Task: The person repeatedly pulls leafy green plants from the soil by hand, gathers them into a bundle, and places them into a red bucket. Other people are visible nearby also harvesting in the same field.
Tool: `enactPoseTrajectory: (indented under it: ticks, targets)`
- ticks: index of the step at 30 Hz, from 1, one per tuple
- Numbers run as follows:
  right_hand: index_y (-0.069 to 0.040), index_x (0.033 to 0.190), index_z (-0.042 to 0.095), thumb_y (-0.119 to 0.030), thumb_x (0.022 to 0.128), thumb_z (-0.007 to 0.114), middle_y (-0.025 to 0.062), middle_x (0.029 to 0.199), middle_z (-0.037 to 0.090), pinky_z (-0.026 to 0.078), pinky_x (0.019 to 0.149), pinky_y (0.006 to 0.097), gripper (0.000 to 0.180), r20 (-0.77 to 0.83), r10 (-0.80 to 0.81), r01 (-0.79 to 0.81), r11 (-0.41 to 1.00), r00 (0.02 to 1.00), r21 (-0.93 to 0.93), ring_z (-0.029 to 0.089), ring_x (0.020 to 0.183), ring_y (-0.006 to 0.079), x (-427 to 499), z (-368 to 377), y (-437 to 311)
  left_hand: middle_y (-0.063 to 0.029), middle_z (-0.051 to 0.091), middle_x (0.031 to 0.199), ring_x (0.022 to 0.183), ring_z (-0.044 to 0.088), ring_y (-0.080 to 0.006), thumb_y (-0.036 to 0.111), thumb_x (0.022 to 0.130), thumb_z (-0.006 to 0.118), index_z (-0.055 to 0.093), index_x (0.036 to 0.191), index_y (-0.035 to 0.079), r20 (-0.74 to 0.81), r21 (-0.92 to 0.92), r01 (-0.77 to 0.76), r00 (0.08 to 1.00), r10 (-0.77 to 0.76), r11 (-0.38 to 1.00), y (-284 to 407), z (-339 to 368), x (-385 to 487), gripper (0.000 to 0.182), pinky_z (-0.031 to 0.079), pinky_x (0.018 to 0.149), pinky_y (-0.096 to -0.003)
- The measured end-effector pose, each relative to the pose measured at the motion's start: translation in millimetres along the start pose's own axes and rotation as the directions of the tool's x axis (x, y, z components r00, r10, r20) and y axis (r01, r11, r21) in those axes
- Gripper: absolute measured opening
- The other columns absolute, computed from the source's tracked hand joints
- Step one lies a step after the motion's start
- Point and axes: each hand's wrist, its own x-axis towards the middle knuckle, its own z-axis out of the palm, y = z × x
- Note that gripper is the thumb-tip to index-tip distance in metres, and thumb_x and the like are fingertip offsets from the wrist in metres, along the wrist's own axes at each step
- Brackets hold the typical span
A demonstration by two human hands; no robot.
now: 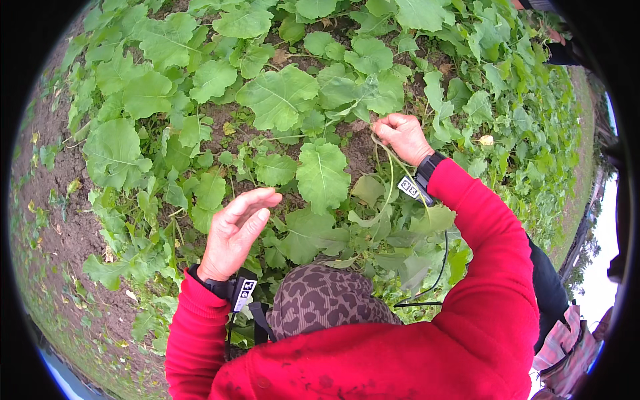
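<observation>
My right hand (404, 137) pinches thin green stems (391, 165) between thumb and fingers, just above a patch of bare soil. From that grip the stems hang past my wrist to broad leaves (434, 219) lower down. My left hand (237, 232) hovers over low leafy green plants (210, 191), palm turned inward, with a gap between thumb and fingers and nothing visible in it. Between my two hands a large lobed leaf (323, 175) spreads flat. The roots of the held stems cannot be made out.
Dense leafy plants (277, 95) fill the ground ahead. Brown soil (75, 210) with sparse seedlings runs along the left. A black cable (445, 260) loops below my right wrist. Another person's hand (555, 36) shows at the upper right; someone's plaid clothing (567, 345) is at the lower right.
</observation>
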Motion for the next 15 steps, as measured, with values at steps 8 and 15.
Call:
enactPoseTrajectory:
  ticks: [8, 15]
  targets:
    - [-0.002, 0.082, 0.068, -0.011, 0.085, 0.068, -0.0011, 0.073, 0.064, 0.046, 0.06, 0.0205, 0.009, 0.264, -0.385, 0.322, 0.912, 0.884, 0.252, 0.057, 0.065, 0.0041, -13, 24, -157, -0.0149, 0.042, 0.14, 0.133, 0.036, -0.0224, 0.01, 0.088, 0.064, 0.038, 0.138, -0.001, -0.03, 0.079, -0.292, 0.955, 0.296, 0.953, 42, 32, 45, 0.057, 0.025, 0.112, -0.0382]
    - [-0.001, 0.09, 0.069, -0.014, 0.083, 0.071, 0.0023, 0.073, 0.063, 0.047, 0.062, 0.0238, 0.015, 0.362, -0.607, 0.542, 0.795, 0.707, 0.274, 0.059, 0.069, 0.0076, -4, 72, -193, -0.0106, 0.055, 0.126, 0.118, 0.05, -0.0185, 0.018, 0.098, 0.049, 0.048, 0.129, 0.0, -0.089, -0.187, -0.082, 0.994, 0.066, 0.979, 38, 21, 51, 0.036, 0.035, 0.105, -0.0357]
